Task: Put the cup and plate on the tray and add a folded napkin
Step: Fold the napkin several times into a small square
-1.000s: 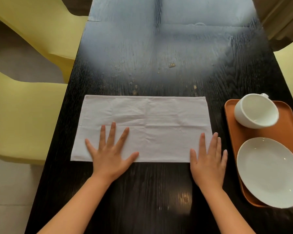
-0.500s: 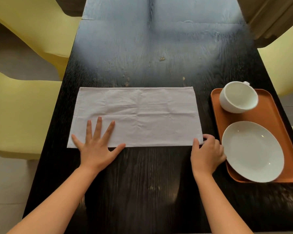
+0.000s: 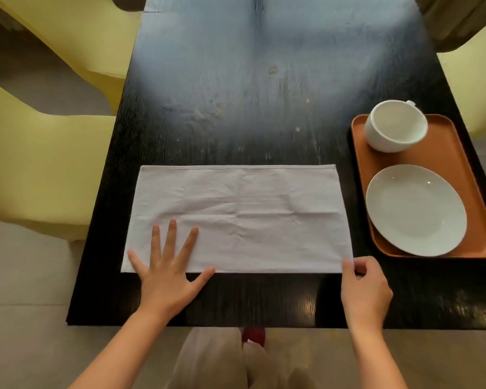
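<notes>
A white cloth napkin [image 3: 242, 217] lies flat as a wide rectangle on the dark table [image 3: 236, 102]. My left hand [image 3: 169, 265] presses flat on its near left part with fingers spread. My right hand [image 3: 362, 284] pinches the napkin's near right corner between thumb and fingers. On the right sits an orange tray [image 3: 446, 153]. A white cup [image 3: 394, 124] stands at the tray's far end and a white plate [image 3: 415, 210] lies at its near end.
Yellow chairs stand along the left side [image 3: 40, 169] and at the right edge [image 3: 472, 77]. The table's near edge runs just below my hands. My legs and a red shoe tip [image 3: 253, 335] show below it.
My right hand left its flat press and curled onto the napkin's near right corner. My left hand slid toward the near left edge. The view pulled back.
</notes>
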{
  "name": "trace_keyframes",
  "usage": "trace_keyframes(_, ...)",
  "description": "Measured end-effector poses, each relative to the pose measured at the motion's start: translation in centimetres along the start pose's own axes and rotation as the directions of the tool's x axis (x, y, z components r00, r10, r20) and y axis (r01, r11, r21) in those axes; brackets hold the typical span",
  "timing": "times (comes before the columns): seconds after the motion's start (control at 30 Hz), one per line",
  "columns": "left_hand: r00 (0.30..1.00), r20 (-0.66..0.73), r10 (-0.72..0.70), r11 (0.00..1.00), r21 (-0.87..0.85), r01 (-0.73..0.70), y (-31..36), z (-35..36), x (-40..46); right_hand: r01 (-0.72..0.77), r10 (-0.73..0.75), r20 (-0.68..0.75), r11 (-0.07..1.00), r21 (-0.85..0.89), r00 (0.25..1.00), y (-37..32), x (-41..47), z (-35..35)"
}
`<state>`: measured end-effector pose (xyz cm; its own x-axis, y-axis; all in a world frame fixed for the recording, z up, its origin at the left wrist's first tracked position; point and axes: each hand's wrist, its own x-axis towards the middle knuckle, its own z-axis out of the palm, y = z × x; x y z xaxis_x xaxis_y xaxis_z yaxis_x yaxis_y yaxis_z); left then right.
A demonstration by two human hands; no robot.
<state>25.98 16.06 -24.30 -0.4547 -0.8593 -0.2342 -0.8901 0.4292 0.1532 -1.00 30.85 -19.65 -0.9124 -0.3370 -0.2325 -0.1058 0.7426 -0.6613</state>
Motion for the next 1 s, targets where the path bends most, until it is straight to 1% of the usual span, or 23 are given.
trace_keyframes(0.1,1.0,0.018,-0.001,1.0,-0.022,0.001,0.8,0.8,-3.0,-0.072,0.072,0.033,0.997,-0.006,0.997,1.2,-0.5,-1.8)
trace_keyframes(0.2,1.0,0.029,0.006,1.0,-0.007,-0.006,1.4,1.1,-4.6,-0.162,0.161,0.088,0.987,0.007,0.983,2.0,-0.4,-3.1)
trace_keyframes(0.37,0.998,0.0,-0.064,0.995,-0.072,0.064,2.7,0.4,-4.8,-0.181,0.175,0.13,0.983,0.033,0.976,2.6,-0.7,-4.1)
trace_keyframes(0.4,0.999,-0.011,-0.048,0.996,-0.081,0.047,3.5,0.3,-4.7,-0.181,0.174,0.139,0.982,0.046,0.975,2.6,-0.8,-4.2)
trace_keyframes(0.47,0.999,-0.026,0.044,0.996,-0.074,-0.046,5.9,0.2,-4.3,-0.186,0.17,0.17,0.979,0.08,0.971,2.7,-0.9,-4.5)
trace_keyframes(0.53,0.99,-0.029,0.14,0.988,-0.062,-0.142,8.7,0.4,-3.5,-0.173,0.15,0.197,0.979,0.105,0.969,2.6,-0.9,-4.9)
trace_keyframes(0.6,0.982,-0.021,0.186,0.981,-0.057,-0.187,10.8,0.9,-2.6,-0.144,0.112,0.213,0.98,0.14,0.971,2.2,-0.8,-5.3)
trace_keyframes(0.7,0.983,0.025,0.181,0.983,-0.041,-0.18,11.8,1.8,-1.8,-0.099,0.048,0.228,0.971,0.218,0.972,0.8,-1.0,-5.9)
trace_keyframes(0.83,0.979,0.099,0.178,0.984,-0.028,-0.176,11.8,1.6,-1.7,-0.005,-0.077,0.232,0.943,0.333,0.97,-2.1,-2.1,-5.8)
trace_keyframes(0.87,0.977,0.106,0.186,0.982,-0.062,-0.181,11.8,1.3,-1.7,0.013,-0.106,0.244,0.935,0.355,0.964,-3.0,-2.5,-5.6)
trace_keyframes(0.93,0.981,0.102,0.162,0.961,-0.241,-0.134,11.9,0.4,-1.5,0.042,-0.16,0.282,0.922,0.384,0.946,-4.5,-3.4,-4.7)
trace_keyframes(0.97,0.99,0.074,0.117,0.925,-0.37,-0.082,12.0,-0.2,-1.2,0.052,-0.184,0.303,0.917,0.397,0.935,-5.2,-3.7,-4.1)
trace_keyframes(1.0,0.998,0.045,0.04,0.849,-0.528,-0.01,12.1,-1.1,-0.7,0.059,-0.204,0.324,0.912,0.405,0.924,-5.8,-4.1,-3.5)
